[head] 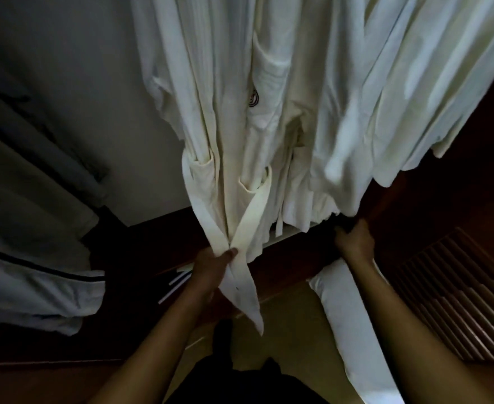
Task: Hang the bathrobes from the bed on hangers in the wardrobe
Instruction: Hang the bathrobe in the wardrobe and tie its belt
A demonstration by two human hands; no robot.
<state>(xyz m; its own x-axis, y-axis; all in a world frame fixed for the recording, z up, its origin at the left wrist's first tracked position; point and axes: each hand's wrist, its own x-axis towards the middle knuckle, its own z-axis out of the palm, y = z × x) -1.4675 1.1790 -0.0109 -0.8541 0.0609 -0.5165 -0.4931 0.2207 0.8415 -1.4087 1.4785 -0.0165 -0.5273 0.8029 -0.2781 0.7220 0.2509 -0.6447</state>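
Bathrobes (321, 91), creased white, left hand (210, 272) pinching flat belt (247, 301)

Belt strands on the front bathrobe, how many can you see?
2. The left strand and the right strand come down the bathrobe and cross in the left hand. Folds may hide others.

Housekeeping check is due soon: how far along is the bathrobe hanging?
Done: the front bathrobe and the right bathrobe hang in the wardrobe; hangers are out of view. In hand: the left hand pinches the front bathrobe's crossed belt; the right hand is at the right bathrobe's hem, its grip too dark to read. Left: the belt is untied, and the bed is unseen, so remaining robes are unknown.
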